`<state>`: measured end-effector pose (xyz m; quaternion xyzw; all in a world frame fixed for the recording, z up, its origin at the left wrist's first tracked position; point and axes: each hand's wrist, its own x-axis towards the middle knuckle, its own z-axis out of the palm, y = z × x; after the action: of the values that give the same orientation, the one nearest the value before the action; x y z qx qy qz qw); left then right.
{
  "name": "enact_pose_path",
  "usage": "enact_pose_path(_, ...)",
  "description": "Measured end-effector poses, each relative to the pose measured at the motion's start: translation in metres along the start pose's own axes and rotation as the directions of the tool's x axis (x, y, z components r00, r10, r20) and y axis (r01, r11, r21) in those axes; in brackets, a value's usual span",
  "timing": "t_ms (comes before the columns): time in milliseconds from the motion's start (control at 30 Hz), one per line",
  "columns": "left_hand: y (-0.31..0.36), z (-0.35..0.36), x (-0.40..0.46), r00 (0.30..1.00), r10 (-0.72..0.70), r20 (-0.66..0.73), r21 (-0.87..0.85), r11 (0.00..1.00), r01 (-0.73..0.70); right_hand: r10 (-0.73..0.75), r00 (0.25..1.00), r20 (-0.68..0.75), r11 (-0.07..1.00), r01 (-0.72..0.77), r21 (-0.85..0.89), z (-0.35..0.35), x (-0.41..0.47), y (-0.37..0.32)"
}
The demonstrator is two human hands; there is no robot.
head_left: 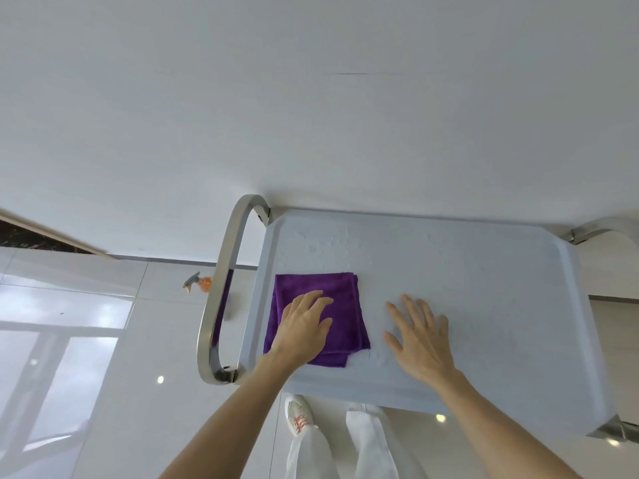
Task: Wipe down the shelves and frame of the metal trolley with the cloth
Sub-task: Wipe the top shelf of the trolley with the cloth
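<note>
1. The trolley [449,305] stood against a white wall, its pale top shelf [484,323] seen from above, with droplets of moisture showing on the shelf's far part.
2. The purple cloth [345,305], folded to a rough square, lay flat on the left part of the top shelf, just beside the trolley's left rim.
3. The left hand [304,326] rested palm-down on the cloth, fingers straight and spread; nothing was gripped.
4. The right hand [420,335] lay flat on the bare shelf just right of the cloth, fingers extended and apart, holding nothing.
5. A curved metal handle [221,288] formed the trolley's left end; a second metal frame piece [594,229] showed at its far right corner.
6. An orange spray bottle [198,283] sat on the tiled floor left of the trolley, beyond the handle.
7. White trousers and one white shoe [299,414] were visible below the trolley's near edge.
</note>
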<state>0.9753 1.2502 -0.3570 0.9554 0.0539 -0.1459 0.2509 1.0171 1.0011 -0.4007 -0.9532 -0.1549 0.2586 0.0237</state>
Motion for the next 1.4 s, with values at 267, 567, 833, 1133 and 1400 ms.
enact_pose_path(267, -0.017, 0.041, 0.034, 0.999, 0.053, -0.001, 0.216, 0.975, -0.052, -0.006, 0.973, -0.231, 1.000, 0.008, 0.006, 0.050, -0.001, -0.002)
enact_pose_path(567, -0.041, 0.093, -0.007, 0.984, 0.168, -0.061, 0.386, 0.913, -0.132, 0.003, 0.914, -0.406, 0.998, -0.026, -0.053, 0.073, 0.006, 0.001)
enact_pose_path(833, -0.071, 0.103, -0.072, 0.989, 0.099, -0.106, 0.371, 0.927, -0.053, 0.008, 0.901, -0.433, 0.999, -0.029, -0.044, 0.076, 0.009, 0.004)
enact_pose_path(1133, -0.077, 0.075, -0.012, 0.939, -0.234, -0.253, 0.328, 0.892, 0.311, 0.016, 0.899, -0.438, 0.999, -0.032, -0.029, 0.075, 0.009, 0.003)
enact_pose_path(1400, -0.004, 0.122, -0.028, 0.991, 0.058, -0.121, 0.346, 0.938, -0.013, 0.007, 0.908, -0.419, 0.999, -0.025, -0.037, 0.072, 0.009, 0.003)
